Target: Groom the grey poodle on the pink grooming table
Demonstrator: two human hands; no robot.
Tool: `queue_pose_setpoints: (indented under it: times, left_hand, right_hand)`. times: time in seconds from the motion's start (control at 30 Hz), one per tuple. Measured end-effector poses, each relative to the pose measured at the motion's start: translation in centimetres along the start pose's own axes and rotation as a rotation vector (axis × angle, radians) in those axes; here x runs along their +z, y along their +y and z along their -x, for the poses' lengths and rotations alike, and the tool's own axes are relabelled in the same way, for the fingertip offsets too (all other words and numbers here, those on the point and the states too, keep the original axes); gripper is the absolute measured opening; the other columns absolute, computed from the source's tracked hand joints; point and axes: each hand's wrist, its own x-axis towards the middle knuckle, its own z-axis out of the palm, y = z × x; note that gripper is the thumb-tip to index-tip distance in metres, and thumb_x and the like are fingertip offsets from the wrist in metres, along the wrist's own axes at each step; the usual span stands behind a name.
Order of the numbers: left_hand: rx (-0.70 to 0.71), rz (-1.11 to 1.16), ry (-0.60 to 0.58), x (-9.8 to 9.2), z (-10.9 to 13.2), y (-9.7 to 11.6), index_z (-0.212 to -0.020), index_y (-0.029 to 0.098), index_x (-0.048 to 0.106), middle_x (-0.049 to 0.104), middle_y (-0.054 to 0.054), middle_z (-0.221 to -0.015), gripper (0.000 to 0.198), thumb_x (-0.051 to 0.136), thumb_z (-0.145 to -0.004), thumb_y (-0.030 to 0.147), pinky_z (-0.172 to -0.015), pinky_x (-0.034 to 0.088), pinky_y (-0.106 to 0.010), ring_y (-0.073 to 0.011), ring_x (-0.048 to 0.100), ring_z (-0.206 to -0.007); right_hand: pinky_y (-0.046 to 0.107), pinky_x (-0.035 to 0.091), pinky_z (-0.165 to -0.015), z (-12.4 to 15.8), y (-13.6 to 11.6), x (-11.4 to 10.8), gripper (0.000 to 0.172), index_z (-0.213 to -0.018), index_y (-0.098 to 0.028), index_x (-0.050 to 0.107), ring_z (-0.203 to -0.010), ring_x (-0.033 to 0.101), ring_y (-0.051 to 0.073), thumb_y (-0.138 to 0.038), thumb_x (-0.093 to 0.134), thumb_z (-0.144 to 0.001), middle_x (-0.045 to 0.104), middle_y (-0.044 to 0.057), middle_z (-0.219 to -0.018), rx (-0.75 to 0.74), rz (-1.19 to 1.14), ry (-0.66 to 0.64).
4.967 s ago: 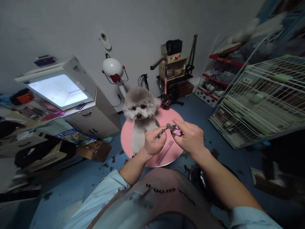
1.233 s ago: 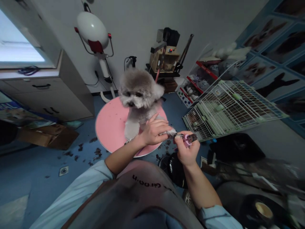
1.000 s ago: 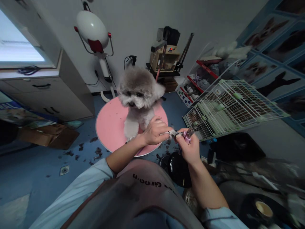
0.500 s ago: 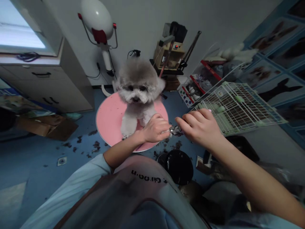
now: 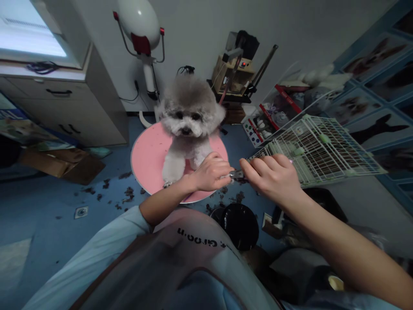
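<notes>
A fluffy grey-and-white dog [image 5: 189,112] faces me on a round pink table [image 5: 145,159], one front paw resting near the rim. My left hand [image 5: 211,172] is closed around the dog's other front paw, which my fingers mostly hide; a little white fur shows below them. In my right hand [image 5: 271,176], wrapped in a fist, is a pair of silver nail clippers [image 5: 238,174]. Its metal head points left and meets the fingertips of my left hand. The handles are covered by my right fingers, and the claws cannot be made out.
Dark hair clumps [image 5: 129,193] litter the blue floor. Below my hands stands a black round stool [image 5: 240,226]. A wire cage [image 5: 322,150] is on the right, a white dryer [image 5: 138,26] behind the table, and a cabinet [image 5: 64,103] at left with a cardboard box [image 5: 64,165] before it.
The camera view has shifted slightly. My right hand has turned a little, and the clippers stay at my left fingertips. The dog's head is nearly still.
</notes>
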Motion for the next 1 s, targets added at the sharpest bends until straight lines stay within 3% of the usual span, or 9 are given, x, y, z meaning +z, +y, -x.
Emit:
queue_pose_setpoints:
  times: [0.2, 0.33, 0.43, 0.57, 0.67, 0.77, 0.87, 1.0]
  left_hand:
    - [-0.038, 0.036, -0.014, -0.2, 0.1, 0.0, -0.091, 0.018, 0.071, 0.065, -0.002, -0.073, 0.029, 0.044, -0.093, 0.030, -0.084, 0.034, -0.035, -0.0152, 0.057, -0.074]
    - [-0.035, 0.068, 0.010, -0.4, 0.6, -0.4, -0.098, 0.019, 0.072, 0.069, -0.002, -0.076, 0.033, 0.041, -0.096, 0.031, -0.084, 0.033, -0.035, -0.0141, 0.058, -0.073]
    - [-0.014, 0.084, 0.048, -0.5, 1.0, -0.7, -0.101, 0.018, 0.072, 0.070, -0.002, -0.078, 0.034, 0.041, -0.097, 0.032, -0.085, 0.033, -0.036, -0.0140, 0.060, -0.073]
    - [0.001, 0.109, 0.079, -0.5, 1.4, -0.9, -0.102, 0.019, 0.072, 0.071, -0.002, -0.079, 0.031, 0.043, -0.096, 0.030, -0.085, 0.034, -0.035, -0.0133, 0.061, -0.073]
    - [-0.005, 0.110, 0.052, -0.5, 1.4, -1.0, -0.102, 0.019, 0.072, 0.071, -0.001, -0.079, 0.031, 0.044, -0.095, 0.029, -0.085, 0.035, -0.035, -0.0128, 0.062, -0.073]
    - [-0.026, 0.102, 0.016, -0.5, 1.3, -1.0, -0.101, 0.019, 0.072, 0.070, -0.002, -0.077, 0.032, 0.043, -0.096, 0.031, -0.085, 0.035, -0.036, -0.0128, 0.061, -0.072]
    - [-0.049, 0.108, -0.001, -0.7, 1.1, -0.9, -0.098, 0.019, 0.072, 0.070, -0.002, -0.076, 0.033, 0.041, -0.095, 0.030, -0.085, 0.035, -0.036, -0.0130, 0.060, -0.071]
    - [-0.053, 0.119, -0.008, -0.7, 0.9, -1.0, -0.094, 0.018, 0.072, 0.070, -0.002, -0.076, 0.033, 0.041, -0.094, 0.029, -0.085, 0.035, -0.036, -0.0135, 0.060, -0.072]
  right_hand:
    - [0.035, 0.025, -0.059, 0.6, 0.0, 0.3, 0.018, -0.096, -0.024, 0.070, -0.058, 0.042, 0.015, -0.024, 0.052, -0.093, 0.056, 0.002, -0.062, -0.010, 0.024, 0.035]
    - [0.035, 0.030, -0.066, 0.9, 1.1, 0.9, 0.019, -0.098, -0.025, 0.070, -0.066, 0.049, 0.017, -0.023, 0.054, -0.087, 0.063, 0.004, -0.070, -0.015, 0.078, 0.114]
    - [0.036, 0.036, -0.073, 1.3, 2.9, 3.0, 0.022, -0.097, -0.022, 0.069, -0.075, 0.056, 0.020, -0.024, 0.059, -0.078, 0.068, 0.006, -0.081, 0.151, 0.022, 0.225]
    - [0.034, 0.045, -0.067, 2.2, 4.1, 7.5, 0.024, -0.091, -0.019, 0.067, -0.070, 0.060, 0.021, -0.032, 0.062, -0.072, 0.069, 0.006, -0.080, 0.464, -0.291, 0.281]
    - [0.032, 0.048, -0.063, 3.0, 2.7, 9.6, 0.023, -0.088, -0.019, 0.065, -0.064, 0.061, 0.019, -0.036, 0.064, -0.073, 0.069, 0.004, -0.077, 0.582, -0.548, 0.314]
    - [0.029, 0.049, -0.057, 3.6, 0.4, 9.5, 0.021, -0.087, -0.020, 0.062, -0.058, 0.060, 0.016, -0.038, 0.066, -0.076, 0.067, 0.001, -0.072, 0.626, -0.772, 0.425]
    - [0.030, 0.052, -0.060, 3.8, -1.7, 8.7, 0.023, -0.089, -0.021, 0.060, -0.063, 0.064, 0.018, -0.038, 0.068, -0.076, 0.069, 0.002, -0.075, 0.566, -0.894, 0.510]
    - [0.032, 0.054, -0.067, 3.3, -3.6, 8.1, 0.026, -0.092, -0.023, 0.062, -0.070, 0.067, 0.019, -0.037, 0.073, -0.073, 0.071, 0.003, -0.082, 0.465, -0.835, 0.482]
